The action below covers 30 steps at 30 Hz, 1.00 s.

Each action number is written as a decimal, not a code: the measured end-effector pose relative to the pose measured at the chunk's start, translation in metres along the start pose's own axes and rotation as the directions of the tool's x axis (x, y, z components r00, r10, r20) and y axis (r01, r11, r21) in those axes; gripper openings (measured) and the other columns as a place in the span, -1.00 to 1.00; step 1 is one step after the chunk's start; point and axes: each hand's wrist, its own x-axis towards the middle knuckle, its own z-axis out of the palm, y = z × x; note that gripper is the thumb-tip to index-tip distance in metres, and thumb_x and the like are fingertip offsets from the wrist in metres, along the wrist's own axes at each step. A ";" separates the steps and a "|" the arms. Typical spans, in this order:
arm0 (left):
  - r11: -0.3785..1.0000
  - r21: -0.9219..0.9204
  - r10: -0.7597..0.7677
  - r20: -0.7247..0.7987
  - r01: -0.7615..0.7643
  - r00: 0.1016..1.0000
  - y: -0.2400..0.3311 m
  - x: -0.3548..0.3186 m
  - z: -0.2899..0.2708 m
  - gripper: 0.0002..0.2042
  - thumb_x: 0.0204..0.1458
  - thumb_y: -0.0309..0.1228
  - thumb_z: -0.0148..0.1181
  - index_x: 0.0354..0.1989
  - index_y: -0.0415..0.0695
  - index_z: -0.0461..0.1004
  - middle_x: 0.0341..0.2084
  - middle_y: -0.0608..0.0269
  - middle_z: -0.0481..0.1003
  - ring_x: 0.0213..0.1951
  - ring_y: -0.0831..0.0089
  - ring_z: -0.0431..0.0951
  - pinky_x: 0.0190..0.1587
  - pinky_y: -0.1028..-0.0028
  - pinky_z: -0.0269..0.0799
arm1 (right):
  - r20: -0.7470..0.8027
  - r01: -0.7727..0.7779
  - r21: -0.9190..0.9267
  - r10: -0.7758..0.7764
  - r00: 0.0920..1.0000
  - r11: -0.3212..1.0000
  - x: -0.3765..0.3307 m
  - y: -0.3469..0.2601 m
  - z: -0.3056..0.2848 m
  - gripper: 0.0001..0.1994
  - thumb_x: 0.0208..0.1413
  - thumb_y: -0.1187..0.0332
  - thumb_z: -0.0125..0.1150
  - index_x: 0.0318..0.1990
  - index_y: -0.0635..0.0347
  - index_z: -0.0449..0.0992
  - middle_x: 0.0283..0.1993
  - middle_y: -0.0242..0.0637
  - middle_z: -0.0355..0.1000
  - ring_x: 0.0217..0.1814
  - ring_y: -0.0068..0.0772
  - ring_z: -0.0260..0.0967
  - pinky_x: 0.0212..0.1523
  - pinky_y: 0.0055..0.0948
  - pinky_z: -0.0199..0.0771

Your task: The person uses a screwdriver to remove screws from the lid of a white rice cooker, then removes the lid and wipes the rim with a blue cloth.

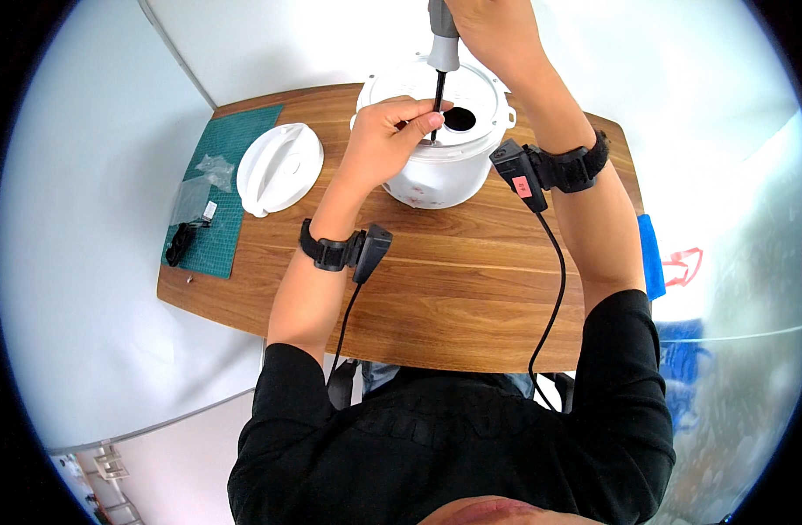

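A white rice cooker [445,171] stands upside down at the far middle of the wooden table [453,289], its round base with a dark hole facing up. My right hand [493,26] grips the grey handle of a screwdriver [442,52] held upright over the base. My left hand [388,131] rests on the cooker's rim and pinches the black shaft near its tip. Both wrists wear black bands with cabled devices.
A white cooker lid [278,166] lies left of the cooker, partly on a green cutting mat [222,236]. On the mat lie clear plastic bags [200,184] and a small black part [180,243]. A blue cloth [651,254] hangs at the table's right edge.
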 end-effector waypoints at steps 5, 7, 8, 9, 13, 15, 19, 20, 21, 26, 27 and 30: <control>1.000 -0.004 -0.017 -0.027 0.017 0.999 -0.004 -0.003 0.003 -0.78 0.21 -0.41 0.24 -0.02 -0.16 0.65 -0.47 0.37 0.54 -0.39 0.64 0.43 -0.30 0.59 0.36 | 0.006 -0.012 0.007 0.012 1.000 1.000 -0.002 0.000 0.001 -0.66 0.31 0.15 0.17 -0.32 0.30 0.43 -0.54 -0.35 0.34 -0.50 -0.55 0.24 -0.47 -0.43 0.30; 1.000 -0.019 -0.007 -0.025 0.007 1.000 -0.006 -0.002 0.004 -0.79 0.21 -0.42 0.24 -0.02 -0.15 0.65 -0.47 0.37 0.54 -0.39 0.65 0.43 -0.30 0.59 0.36 | -0.003 0.000 0.007 0.000 1.000 1.000 -0.003 0.001 0.001 -0.66 0.31 0.15 0.17 -0.32 0.30 0.43 -0.54 -0.36 0.34 -0.50 -0.55 0.24 -0.48 -0.43 0.30; 1.000 -0.021 0.000 -0.020 -0.001 1.000 -0.006 -0.002 0.004 -0.79 0.21 -0.43 0.24 -0.03 -0.15 0.65 -0.46 0.37 0.55 -0.39 0.65 0.43 -0.31 0.58 0.36 | 0.002 -0.005 0.009 0.005 1.000 1.000 -0.003 0.001 0.001 -0.66 0.30 0.15 0.18 -0.32 0.30 0.44 -0.54 -0.35 0.34 -0.51 -0.54 0.25 -0.48 -0.42 0.30; 1.000 -0.023 0.008 -0.014 -0.008 1.000 -0.006 -0.001 0.005 -0.79 0.21 -0.43 0.24 -0.03 -0.15 0.65 -0.46 0.37 0.55 -0.38 0.65 0.43 -0.31 0.58 0.36 | 0.007 -0.009 0.010 0.009 1.000 1.000 -0.003 0.001 0.000 -0.65 0.28 0.14 0.20 -0.32 0.31 0.44 -0.54 -0.34 0.35 -0.51 -0.53 0.25 -0.48 -0.42 0.30; 0.999 -0.012 -0.034 -0.013 0.034 0.999 -0.003 -0.002 0.002 -0.78 0.22 -0.43 0.22 -0.02 -0.20 0.63 -0.40 0.37 0.58 -0.33 0.63 0.48 -0.26 0.57 0.42 | 0.064 0.005 -0.077 0.000 0.998 0.997 -0.002 -0.006 -0.002 -0.63 0.22 0.12 0.27 -0.34 0.32 0.46 -0.55 -0.31 0.38 -0.52 -0.51 0.27 -0.49 -0.41 0.32; 0.998 -0.064 -0.004 -0.015 0.003 1.000 -0.008 -0.001 0.000 -0.76 0.24 -0.42 0.20 0.01 -0.24 0.61 -0.37 0.36 0.60 -0.31 0.61 0.51 -0.23 0.56 0.45 | 0.091 -0.006 -0.109 0.016 0.996 0.994 -0.001 -0.012 -0.005 -0.64 0.16 0.13 0.35 -0.34 0.31 0.48 -0.55 -0.28 0.40 -0.52 -0.52 0.29 -0.50 -0.43 0.33; 0.942 -0.336 -0.021 -0.036 0.008 0.999 0.006 0.003 0.004 -0.77 0.26 -0.39 0.17 -0.03 -0.24 0.61 -0.35 0.31 0.63 -0.33 0.62 0.53 -0.28 0.55 0.49 | 0.149 -0.044 -0.109 0.060 0.987 0.993 -0.001 -0.019 -0.007 -0.65 0.12 0.18 0.40 -0.25 0.34 0.51 -0.52 -0.28 0.42 -0.49 -0.55 0.32 -0.49 -0.47 0.35; 0.950 -0.311 -0.008 0.002 0.008 1.000 0.004 0.004 0.004 -0.76 0.28 -0.39 0.15 -0.03 -0.27 0.59 -0.34 0.29 0.63 -0.31 0.60 0.54 -0.26 0.55 0.49 | 0.164 -0.048 -0.105 0.065 0.984 0.993 -0.002 -0.020 -0.008 -0.65 0.11 0.20 0.41 -0.20 0.35 0.52 -0.51 -0.28 0.43 -0.48 -0.55 0.33 -0.49 -0.48 0.36; 0.958 -0.286 0.005 0.039 0.007 0.999 0.002 0.004 0.004 -0.75 0.30 -0.39 0.13 -0.03 -0.31 0.58 -0.32 0.27 0.63 -0.29 0.58 0.55 -0.24 0.54 0.50 | 0.162 -0.017 -0.069 0.028 0.986 0.997 -0.002 -0.019 -0.007 -0.64 0.13 0.22 0.39 -0.13 0.36 0.50 -0.47 -0.29 0.44 -0.46 -0.55 0.35 -0.47 -0.49 0.37; 0.964 -0.264 -0.051 -0.024 0.043 0.998 -0.004 0.006 0.003 -0.81 0.27 -0.41 0.17 -0.11 -0.29 0.60 -0.39 0.24 0.63 -0.36 0.56 0.58 -0.28 0.56 0.52 | 0.246 -0.004 0.224 -0.052 0.968 0.975 0.000 -0.004 -0.003 -0.58 0.22 0.36 0.27 0.17 0.33 0.37 -0.32 -0.30 0.46 -0.34 -0.55 0.39 -0.35 -0.51 0.44; 0.962 -0.267 -0.068 -0.039 0.055 0.997 -0.004 0.006 0.004 -0.81 0.26 -0.42 0.18 -0.13 -0.29 0.60 -0.41 0.24 0.63 -0.38 0.56 0.58 -0.29 0.56 0.52 | 0.227 0.005 0.200 -0.051 0.972 0.980 -0.001 -0.003 -0.003 -0.59 0.23 0.37 0.25 0.17 0.32 0.36 -0.32 -0.31 0.46 -0.33 -0.55 0.39 -0.34 -0.51 0.44; 0.961 -0.275 -0.061 -0.057 0.043 0.997 -0.004 0.008 0.007 -0.82 0.20 -0.42 0.25 -0.15 -0.27 0.65 -0.44 0.22 0.65 -0.38 0.57 0.61 -0.29 0.56 0.55 | 0.178 0.024 0.144 -0.049 0.983 0.989 -0.003 -0.003 -0.007 -0.61 0.23 0.39 0.24 0.17 0.30 0.36 -0.31 -0.32 0.45 -0.33 -0.55 0.37 -0.31 -0.50 0.43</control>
